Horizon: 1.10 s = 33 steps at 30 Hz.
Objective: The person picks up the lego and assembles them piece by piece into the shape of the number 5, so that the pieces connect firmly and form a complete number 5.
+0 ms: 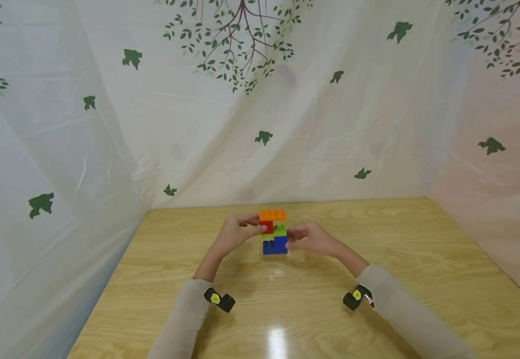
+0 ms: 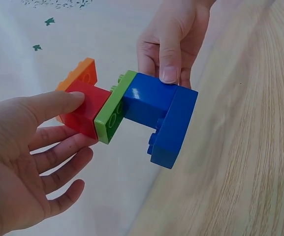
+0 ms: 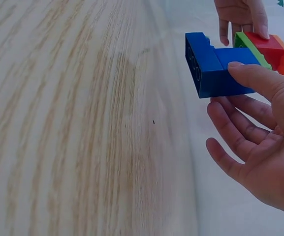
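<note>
A small stack of toy bricks (image 1: 273, 232) is at the middle of the wooden table (image 1: 376, 249). It has an orange brick (image 1: 272, 215) on top, then red (image 1: 266, 227) and green (image 1: 280, 230), and a blue base (image 1: 274, 246). My left hand (image 1: 256, 230) pinches the red brick (image 2: 87, 105), thumb on its side. My right hand (image 1: 290, 240) pinches the blue bricks (image 3: 213, 66), its thumb (image 3: 250, 73) on one face and its fingers behind. I cannot tell whether the base touches the tabletop.
A sheer curtain (image 1: 107, 124) printed with green leaves and branches encloses the table on the left, back and right. The table's left edge (image 1: 107, 289) drops off beside my left forearm. Black wrist cameras (image 1: 219, 299) sit on both sleeves.
</note>
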Available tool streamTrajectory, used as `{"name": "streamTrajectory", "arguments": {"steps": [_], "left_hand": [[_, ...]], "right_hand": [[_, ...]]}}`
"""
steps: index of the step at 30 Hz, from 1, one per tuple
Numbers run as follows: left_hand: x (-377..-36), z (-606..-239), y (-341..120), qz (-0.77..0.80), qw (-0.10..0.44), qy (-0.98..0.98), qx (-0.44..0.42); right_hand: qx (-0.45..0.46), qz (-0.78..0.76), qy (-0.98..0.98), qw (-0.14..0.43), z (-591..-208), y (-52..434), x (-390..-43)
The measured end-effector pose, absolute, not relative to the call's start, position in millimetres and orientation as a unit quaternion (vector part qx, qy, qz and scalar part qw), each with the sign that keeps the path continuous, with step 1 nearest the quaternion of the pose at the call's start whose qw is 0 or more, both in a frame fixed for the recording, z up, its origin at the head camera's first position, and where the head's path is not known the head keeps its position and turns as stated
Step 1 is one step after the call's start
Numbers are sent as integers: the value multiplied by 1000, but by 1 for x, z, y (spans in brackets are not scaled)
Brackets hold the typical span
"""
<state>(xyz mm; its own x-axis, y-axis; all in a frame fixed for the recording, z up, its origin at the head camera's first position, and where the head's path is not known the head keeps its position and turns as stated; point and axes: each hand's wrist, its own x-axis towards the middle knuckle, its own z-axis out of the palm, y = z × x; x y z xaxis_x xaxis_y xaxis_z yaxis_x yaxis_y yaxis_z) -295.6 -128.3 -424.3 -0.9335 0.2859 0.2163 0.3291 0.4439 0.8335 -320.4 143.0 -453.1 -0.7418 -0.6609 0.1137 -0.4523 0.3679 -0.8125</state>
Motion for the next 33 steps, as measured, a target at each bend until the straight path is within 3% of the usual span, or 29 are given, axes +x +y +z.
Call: {"name": "streamTrajectory", "arguments": {"steps": [24, 33], "left_hand": [[-306, -417, -129, -563, 6, -818, -115], [-309, -424, -126, -553, 5, -823, -130]], "right_hand": [[-306, -496, 799, 148, -443, 141, -322], [-305, -504, 795, 146, -446, 139, -322]]}}
